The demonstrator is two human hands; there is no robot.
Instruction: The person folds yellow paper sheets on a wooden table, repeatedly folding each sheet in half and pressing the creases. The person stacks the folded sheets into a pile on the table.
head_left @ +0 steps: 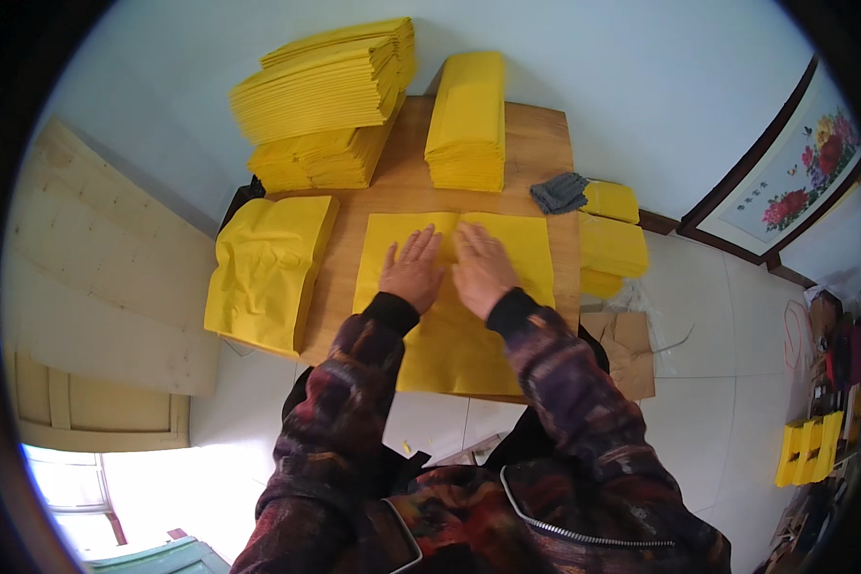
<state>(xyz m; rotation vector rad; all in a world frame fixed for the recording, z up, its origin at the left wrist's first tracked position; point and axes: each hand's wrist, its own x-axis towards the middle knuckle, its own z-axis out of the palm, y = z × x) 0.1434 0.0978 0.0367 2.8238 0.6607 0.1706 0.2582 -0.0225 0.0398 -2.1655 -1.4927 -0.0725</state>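
Note:
A large yellow paper sheet (459, 344) lies spread on the wooden table in front of me, and its near edge reaches the table's front. My left hand (414, 270) rests flat on the upper half of it, fingers stretched out. Beside it, my right hand (483, 263) also lies on the paper with extended fingers, slightly smeared by motion. A narrow gap separates the two hands, with a faint crease at the sheet's far edge between them. Neither hand grips anything. Both forearms cover parts of the sheet's sides.
Behind the sheet on the wooden table (536, 134) stand a tall pile of folded yellow paper (316, 96) and a narrower stack (466, 124). A crumpled yellow pile (268, 273) sits left. At right are a grey glove (559, 193), yellow bundles (610, 244) and brown cardboard (627, 349).

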